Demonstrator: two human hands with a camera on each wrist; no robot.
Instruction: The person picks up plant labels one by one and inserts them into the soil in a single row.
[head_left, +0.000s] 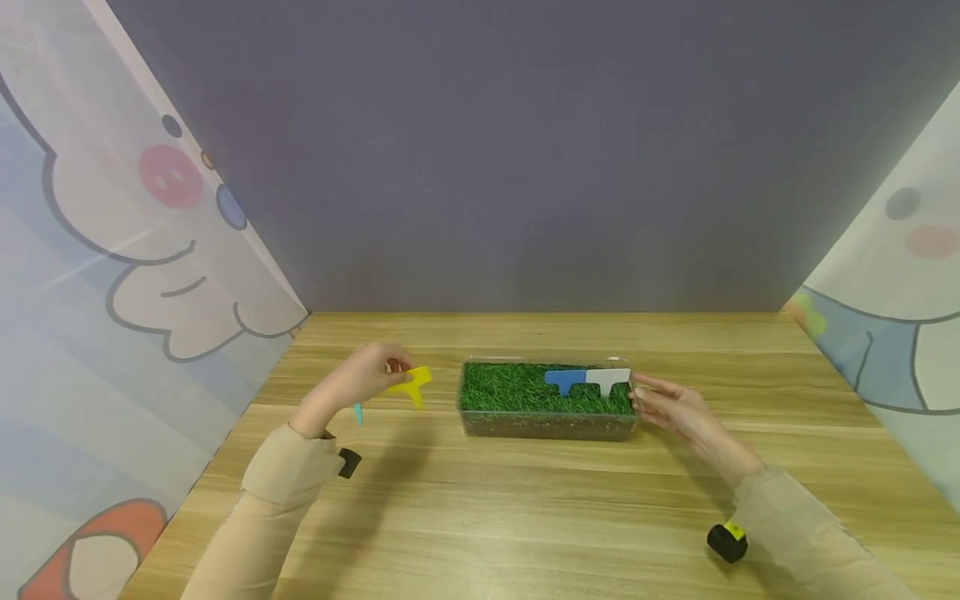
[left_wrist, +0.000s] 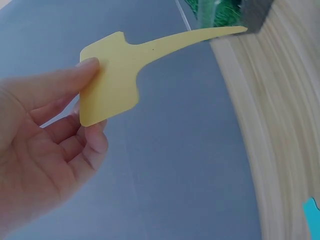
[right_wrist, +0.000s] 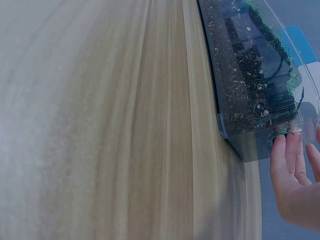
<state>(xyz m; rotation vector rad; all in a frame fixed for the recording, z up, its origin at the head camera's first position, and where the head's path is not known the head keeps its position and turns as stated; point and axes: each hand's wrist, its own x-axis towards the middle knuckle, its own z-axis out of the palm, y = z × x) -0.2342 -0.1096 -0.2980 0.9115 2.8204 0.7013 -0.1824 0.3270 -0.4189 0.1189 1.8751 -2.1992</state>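
Note:
A yellow T-shaped plant label (left_wrist: pixel 112 82) is pinched by its broad head between thumb and fingers of my left hand (head_left: pixel 367 372), in the air left of the planter. Its pointed stem aims toward the planter in the left wrist view. My right hand (head_left: pixel 678 412) touches the right end of the clear planter box (head_left: pixel 547 427) with its fingertips, the fingers nearly straight. Dark soil and green grass (head_left: pixel 502 386) fill the box. A blue label (head_left: pixel 565 379) and a white label (head_left: pixel 608 379) stand side by side in the grass, toward the right.
A light blue label (head_left: pixel 358 413) lies on the wooden table (head_left: pixel 525 508) below my left hand, mostly hidden by it. Behind the table rises a grey wall (head_left: pixel 540 167). Panels with cartoon figures (head_left: pixel 172 175) flank both sides.

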